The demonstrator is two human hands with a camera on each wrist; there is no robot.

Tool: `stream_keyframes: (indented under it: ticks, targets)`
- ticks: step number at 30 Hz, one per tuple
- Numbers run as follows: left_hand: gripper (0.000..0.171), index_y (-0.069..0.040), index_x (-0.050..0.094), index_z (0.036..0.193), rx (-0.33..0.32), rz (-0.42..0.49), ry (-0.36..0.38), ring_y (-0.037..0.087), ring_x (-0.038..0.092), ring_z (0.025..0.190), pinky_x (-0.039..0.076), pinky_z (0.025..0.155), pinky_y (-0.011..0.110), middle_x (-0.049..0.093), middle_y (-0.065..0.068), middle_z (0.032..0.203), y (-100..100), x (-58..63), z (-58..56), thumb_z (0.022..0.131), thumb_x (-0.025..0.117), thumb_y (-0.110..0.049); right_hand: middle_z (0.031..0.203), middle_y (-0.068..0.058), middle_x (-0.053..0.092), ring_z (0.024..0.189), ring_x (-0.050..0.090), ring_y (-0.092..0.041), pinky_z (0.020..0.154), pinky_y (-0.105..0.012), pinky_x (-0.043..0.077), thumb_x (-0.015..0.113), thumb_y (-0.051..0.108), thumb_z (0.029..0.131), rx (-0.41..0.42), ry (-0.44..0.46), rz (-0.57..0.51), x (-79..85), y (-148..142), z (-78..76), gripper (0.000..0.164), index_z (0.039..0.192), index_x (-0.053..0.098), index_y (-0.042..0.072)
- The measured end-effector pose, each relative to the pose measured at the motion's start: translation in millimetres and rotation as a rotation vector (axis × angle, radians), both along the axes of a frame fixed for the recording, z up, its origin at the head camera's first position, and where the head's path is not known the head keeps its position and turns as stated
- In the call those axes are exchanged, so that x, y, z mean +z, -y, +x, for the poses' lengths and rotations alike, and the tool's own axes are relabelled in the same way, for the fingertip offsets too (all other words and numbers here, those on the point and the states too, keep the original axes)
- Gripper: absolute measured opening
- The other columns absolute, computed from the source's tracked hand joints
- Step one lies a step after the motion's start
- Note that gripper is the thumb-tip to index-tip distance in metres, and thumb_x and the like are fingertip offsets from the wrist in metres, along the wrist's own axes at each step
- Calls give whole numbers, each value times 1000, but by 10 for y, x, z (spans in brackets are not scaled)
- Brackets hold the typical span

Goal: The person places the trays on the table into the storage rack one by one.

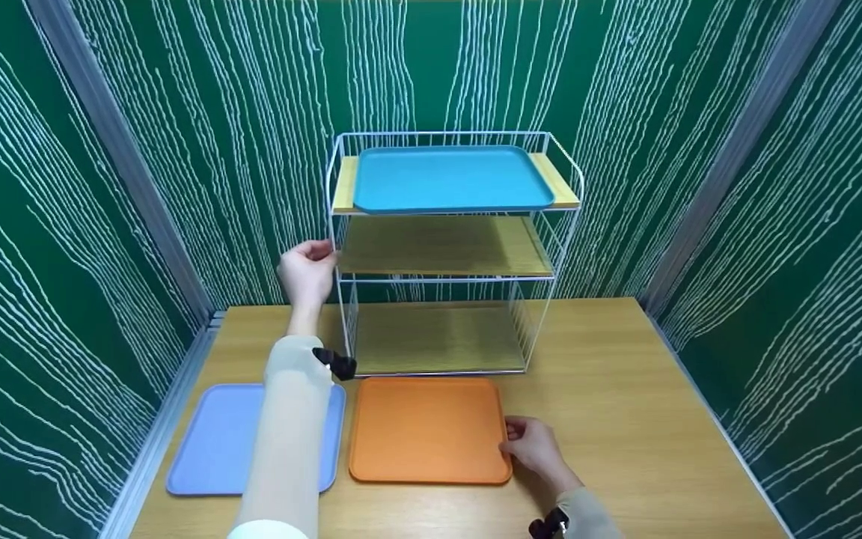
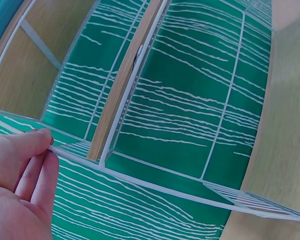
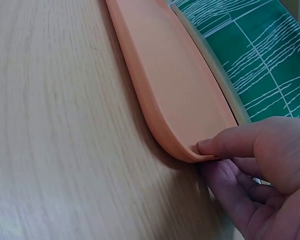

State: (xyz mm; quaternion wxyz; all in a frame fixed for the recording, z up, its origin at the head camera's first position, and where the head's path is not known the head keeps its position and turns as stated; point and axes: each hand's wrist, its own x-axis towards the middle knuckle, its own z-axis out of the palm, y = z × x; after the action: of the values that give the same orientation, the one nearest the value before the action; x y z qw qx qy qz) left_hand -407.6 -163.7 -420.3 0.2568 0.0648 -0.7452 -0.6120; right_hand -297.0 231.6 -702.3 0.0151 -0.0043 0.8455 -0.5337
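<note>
My left hand (image 1: pixel 308 274) pinches the white wire upright at the left front of a three-tier shelf rack (image 1: pixel 553 278), just above the middle board's level. In the left wrist view, thumb and fingertips of the left hand (image 2: pixel 27 180) close on that thin white bar. My right hand (image 1: pixel 538 448) grips the right edge of an orange tray (image 1: pixel 429 430), which lies before the rack. In the right wrist view the thumb of the right hand (image 3: pixel 260 165) is over the rim of the orange tray (image 3: pixel 175 75), with fingers beneath it. A blue tray (image 1: pixel 453 178) rests on the top shelf.
A lavender tray (image 1: pixel 214 442) lies on the wooden table (image 1: pixel 610 404) at left, partly covered by my left forearm. The rack's middle board (image 1: pixel 446 245) and bottom board (image 1: pixel 438 337) are bare. Green walls (image 1: pixel 775 224) with white lines enclose the table.
</note>
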Motion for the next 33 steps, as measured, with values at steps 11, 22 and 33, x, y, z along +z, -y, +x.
stream_keyframes:
  ticks: [11, 22, 33]
  targets:
    - [14, -4, 79, 113, -8, 7, 0, 23, 72, 106, 60, 96, 35, 77, 16, 117, 7, 4, -7, 100, 76, -7, 96, -14, 75, 88, 72, -24, 72, -28, 60, 73, -15, 69, -54, 73, -48, 38, 10, -40, 51, 120, 69, -16]
    - [13, -5, 79, 112, -10, -4, 15, 23, 72, 104, 60, 96, 35, 77, 15, 116, -6, 24, 19, 100, 77, -9, 103, -17, 75, 94, 69, -26, 73, -25, 56, 71, -14, 73, -73, 47, -46, 77, 8, 15, 52, 124, 68, -15]
    - [12, -6, 80, 110, -4, 5, -1, 23, 73, 104, 61, 95, 36, 78, 12, 112, -11, 15, 29, 99, 79, -10, 113, -23, 74, 93, 69, -26, 72, -32, 59, 69, -12, 84, -66, 121, -194, 101, -41, 33, 51, 134, 62, -16]
